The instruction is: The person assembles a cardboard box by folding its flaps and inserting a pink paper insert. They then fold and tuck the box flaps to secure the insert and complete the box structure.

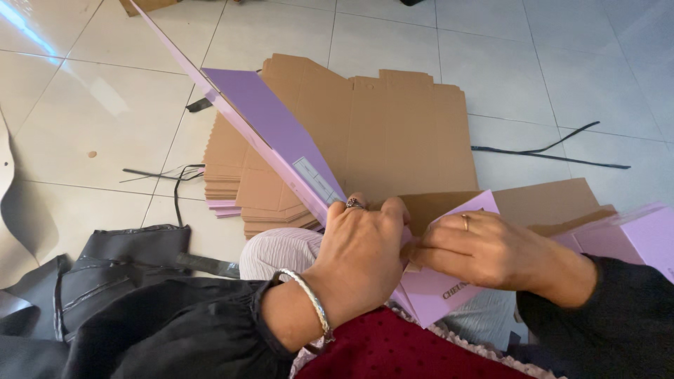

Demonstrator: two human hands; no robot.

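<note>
Both hands were closed on a purple box blank (281, 133), a flat printed card sheet, pale lilac on one face and deeper violet on the other. Left hand (361, 256), with a ring and a silver bangle at the wrist, was clamped over the lower end of the long raised panel, fingers curled across its edge. Right hand (484, 249), also ringed, was pinched on a short lilac flap just beside the left, the fingertips of the two hands nearly touching. From the grip the long panel was seen to rise diagonally up and to the left, well past the top of the view; the flap and a further lilac portion were spread to the right over the lap. Behind the blank, a stack of flat brown cardboard sheets (393, 133) was laid on the white tiled floor (84, 119), partly hidden by the raised panel. Black strapping strips (554, 151) were scattered on the tiles to the right and left of the stack. Dark folded material (112, 267) was lying near the left forearm
</note>
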